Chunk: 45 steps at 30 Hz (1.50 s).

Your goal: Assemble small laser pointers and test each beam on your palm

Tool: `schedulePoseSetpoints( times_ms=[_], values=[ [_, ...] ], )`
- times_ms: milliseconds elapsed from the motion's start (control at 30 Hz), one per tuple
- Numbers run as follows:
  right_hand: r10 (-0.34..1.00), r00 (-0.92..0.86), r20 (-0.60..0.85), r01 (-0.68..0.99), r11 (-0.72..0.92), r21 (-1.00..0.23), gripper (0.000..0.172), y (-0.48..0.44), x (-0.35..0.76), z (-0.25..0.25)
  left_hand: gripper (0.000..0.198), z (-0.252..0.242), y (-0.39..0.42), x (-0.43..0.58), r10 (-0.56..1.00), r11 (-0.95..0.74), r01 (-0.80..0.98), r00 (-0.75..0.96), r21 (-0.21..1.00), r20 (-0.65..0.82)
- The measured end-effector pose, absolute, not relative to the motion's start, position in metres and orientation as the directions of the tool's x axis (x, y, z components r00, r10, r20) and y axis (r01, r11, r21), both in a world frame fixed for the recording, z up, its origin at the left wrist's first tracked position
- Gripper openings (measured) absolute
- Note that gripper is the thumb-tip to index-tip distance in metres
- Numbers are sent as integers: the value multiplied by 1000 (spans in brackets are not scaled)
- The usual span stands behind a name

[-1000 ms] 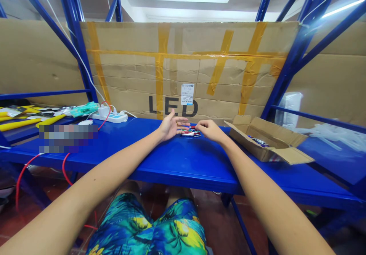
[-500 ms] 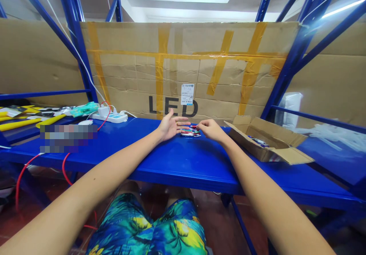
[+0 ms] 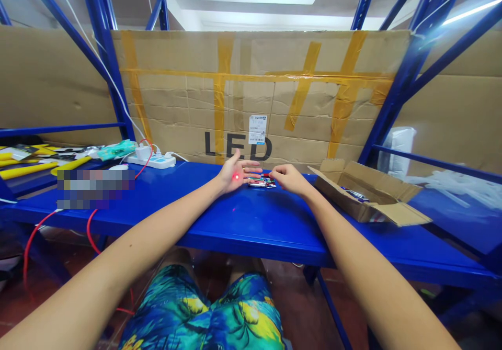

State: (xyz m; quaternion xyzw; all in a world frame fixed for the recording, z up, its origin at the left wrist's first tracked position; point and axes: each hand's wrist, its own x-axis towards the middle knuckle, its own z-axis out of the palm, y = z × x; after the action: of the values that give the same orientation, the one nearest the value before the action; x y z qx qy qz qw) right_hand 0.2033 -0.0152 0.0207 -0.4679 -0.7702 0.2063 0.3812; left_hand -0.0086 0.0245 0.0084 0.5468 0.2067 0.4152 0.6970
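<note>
My left hand (image 3: 235, 174) is open, palm turned to the right and fingers spread, with a bright red light dot on the palm. Opposite it, my right hand (image 3: 289, 178) is closed in a pinch on a small red pen-like item (image 3: 265, 175) that points at the left palm. Below and between the hands lie several slim metallic and coloured pens (image 3: 262, 182) on the blue table (image 3: 251, 219). The left fingertips are close to the pens; whether they touch cannot be told.
An open cardboard box (image 3: 363, 211) with some pens inside stands at the right. A white power strip (image 3: 152, 160), red cables and yellow-handled items (image 3: 29, 171) are at the left. A large cardboard panel (image 3: 251, 93) stands behind the table.
A red light dot has appeared on my left palm, with a faint red spot on the table. Both hands have hardly moved.
</note>
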Motion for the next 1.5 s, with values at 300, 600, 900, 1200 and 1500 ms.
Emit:
schedulePoseSetpoints(
  times_ms=[300, 600, 900, 1200, 1500],
  values=[
    [871, -290, 396, 539, 491, -685, 27, -17, 202, 22, 78, 6, 26, -7, 789, 67, -335, 594, 940, 155],
    [839, -321, 440, 539, 543, -644, 33, -9, 204, 16, 55, 4, 23, -2, 801, -23, -267, 572, 963, 177],
    [875, -298, 381, 602, 482, -636, 30, 16, 211, 0, 9, -5, 33, 10, 837, -428, 19, 385, 904, 388],
    [859, -188, 477, 522, 499, -692, 17, 24, 217, -3, 6, -4, 37, 8, 873, -397, 19, 318, 918, 371],
    [889, -161, 429, 639, 426, -641, 8, 30, 219, -1, 4, -8, 59, 3, 867, -447, 104, 293, 888, 403]
  ],
)
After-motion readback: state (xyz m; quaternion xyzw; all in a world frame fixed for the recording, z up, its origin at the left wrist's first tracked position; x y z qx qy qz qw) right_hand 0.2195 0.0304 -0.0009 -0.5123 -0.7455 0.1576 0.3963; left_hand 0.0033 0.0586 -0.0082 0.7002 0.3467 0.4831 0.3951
